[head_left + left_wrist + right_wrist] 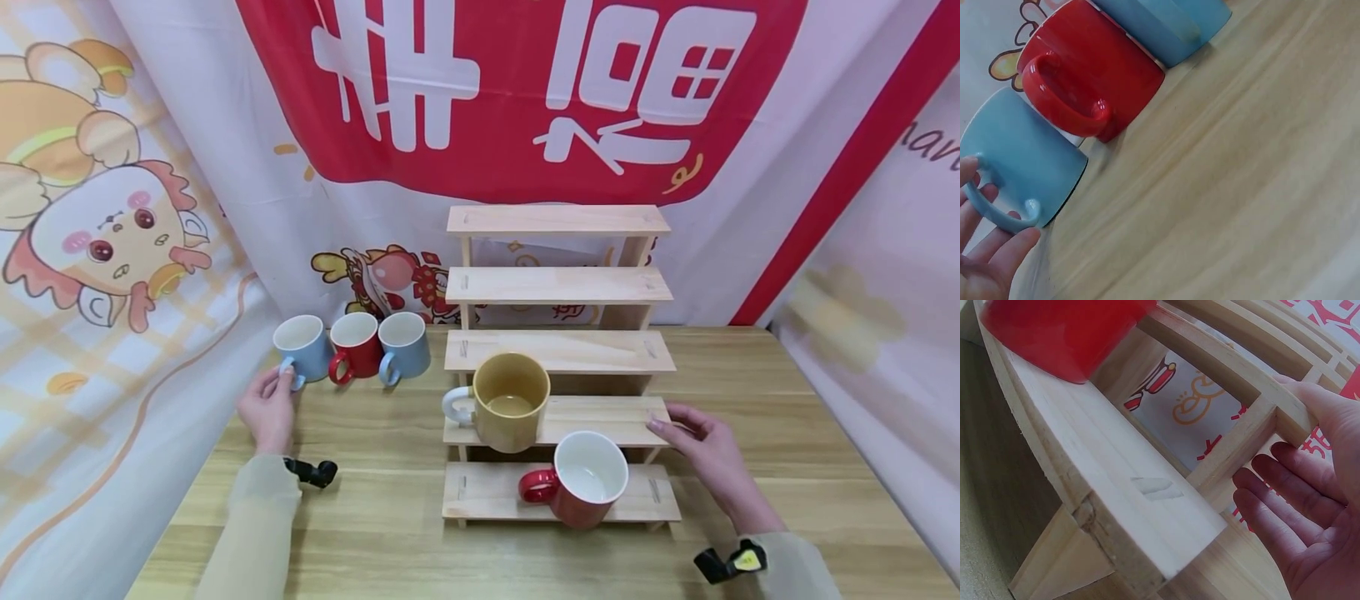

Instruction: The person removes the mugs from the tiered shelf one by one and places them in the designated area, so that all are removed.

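At the left, my left hand (pixel 268 410) holds the handle of a light blue mug (pixel 1032 150), thumb and fingers about the handle. The mug stands upright at the left end of a row, beside a red mug (pixel 356 344) and another light blue mug (pixel 405 346). My right hand (pixel 705 450) grips the right end of the second step from the bottom of a wooden tiered shelf (pixel 600 417). In the right wrist view its thumb lies over the board (pixel 1294 415), with the fingers extended below it.
A mustard-yellow mug (pixel 512 404) with a white handle stands on the second step from the bottom. On the bottom step is a red mug (pixel 588 492) with a white inside. Printed cloth (pixel 247 150) hangs behind and beside the wood-grain table (pixel 360 500).
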`<state>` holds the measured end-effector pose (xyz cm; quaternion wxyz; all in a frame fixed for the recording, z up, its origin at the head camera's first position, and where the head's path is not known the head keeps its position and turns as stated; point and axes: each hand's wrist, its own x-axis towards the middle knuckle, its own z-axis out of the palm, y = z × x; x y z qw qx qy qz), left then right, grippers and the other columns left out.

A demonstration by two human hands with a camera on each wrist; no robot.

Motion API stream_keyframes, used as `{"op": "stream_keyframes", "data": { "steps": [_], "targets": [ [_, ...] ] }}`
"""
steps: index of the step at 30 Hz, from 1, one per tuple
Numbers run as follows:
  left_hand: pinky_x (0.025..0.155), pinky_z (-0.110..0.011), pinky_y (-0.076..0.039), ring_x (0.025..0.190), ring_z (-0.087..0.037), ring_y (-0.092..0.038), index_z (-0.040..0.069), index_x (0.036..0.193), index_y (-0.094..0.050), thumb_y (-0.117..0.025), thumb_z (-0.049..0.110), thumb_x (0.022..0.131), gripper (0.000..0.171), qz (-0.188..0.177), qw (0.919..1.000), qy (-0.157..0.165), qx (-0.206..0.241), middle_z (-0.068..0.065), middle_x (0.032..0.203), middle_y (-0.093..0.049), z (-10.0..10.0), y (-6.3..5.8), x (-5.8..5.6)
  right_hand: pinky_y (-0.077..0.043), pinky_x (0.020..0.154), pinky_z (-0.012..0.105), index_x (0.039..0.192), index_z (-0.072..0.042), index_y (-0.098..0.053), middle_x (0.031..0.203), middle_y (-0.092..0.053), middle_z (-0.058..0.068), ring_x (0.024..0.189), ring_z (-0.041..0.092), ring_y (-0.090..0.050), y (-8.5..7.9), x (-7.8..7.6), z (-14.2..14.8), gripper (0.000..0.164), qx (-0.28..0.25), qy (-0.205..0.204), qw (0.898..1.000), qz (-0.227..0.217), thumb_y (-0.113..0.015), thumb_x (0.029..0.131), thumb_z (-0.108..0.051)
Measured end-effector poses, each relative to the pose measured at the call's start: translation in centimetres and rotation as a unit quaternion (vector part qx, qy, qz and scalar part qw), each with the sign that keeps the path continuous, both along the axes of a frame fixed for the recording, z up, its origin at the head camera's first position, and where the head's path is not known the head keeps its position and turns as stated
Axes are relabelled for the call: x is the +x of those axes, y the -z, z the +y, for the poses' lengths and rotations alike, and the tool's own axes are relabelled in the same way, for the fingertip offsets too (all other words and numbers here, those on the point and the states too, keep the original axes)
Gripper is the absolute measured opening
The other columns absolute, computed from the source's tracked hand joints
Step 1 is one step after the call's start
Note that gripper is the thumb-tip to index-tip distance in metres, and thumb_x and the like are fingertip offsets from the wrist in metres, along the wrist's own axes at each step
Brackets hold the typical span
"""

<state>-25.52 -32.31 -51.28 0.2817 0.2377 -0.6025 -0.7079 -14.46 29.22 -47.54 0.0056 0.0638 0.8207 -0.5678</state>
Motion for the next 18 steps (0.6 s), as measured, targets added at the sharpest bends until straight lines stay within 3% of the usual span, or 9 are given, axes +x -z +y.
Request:
{"op": "stream_keyframes", "data": {
  "steps": [4,8,12,18],
  "targets": [
    [0.087,-0.019,-0.056,0.099,-0.011,-0.069,-0.001,0.125,-0.068,-0.082,0.017,0.09,0.042,-0.04,0.9982,0.005,-0.044,-0.001,0.106,-0.074,-0.2,-0.1,0.4,-0.053,0.086,0.016,0.138,0.001,-0.057,0.136,-0.057,0.016,0.106,0.003,-0.057,0.0,0.0,0.0,0.06,0.001,-0.001,1.0,-0.002,-0.071,0.097,-0.04],
    [0.105,-0.023,-0.045,0.123,-0.015,-0.059,0.007,0.136,-0.064,-0.087,0.026,0.085,0.059,-0.048,0.9932,0.009,-0.105,-0.01,0.134,-0.065,0.1,-1.2,0.7,-0.052,0.086,0.015,0.139,0.001,-0.057,0.138,-0.056,0.016,0.107,0.004,-0.057,-0.1,0.0,-0.1,0.061,0.002,0.0,1.0,-0.009,-0.071,0.097,-0.041],
    [0.115,-0.027,-0.035,0.135,-0.019,-0.05,0.013,0.139,-0.063,-0.089,0.034,0.082,0.066,-0.026,0.9822,0.013,-0.186,-0.01,0.144,-0.058,1.3,-3.4,1.3,-0.052,0.086,0.016,0.14,0.0,-0.056,0.138,-0.055,0.016,0.107,0.005,-0.056,-0.2,0.1,-0.1,0.062,0.002,0.0,1.0,-0.014,-0.071,0.097,-0.042],
    [0.114,-0.025,-0.037,0.134,-0.017,-0.052,0.019,0.138,-0.065,-0.09,0.032,0.081,0.063,0.026,0.9753,0.054,-0.213,-0.003,0.141,-0.06,5.2,-8.0,3.0,-0.052,0.086,0.015,0.138,0.002,-0.058,0.131,-0.061,0.01,0.105,0.003,-0.058,-0.1,0.1,-0.1,0.06,-0.004,0.003,1.0,-0.002,-0.072,0.096,-0.04]
  ]
}}
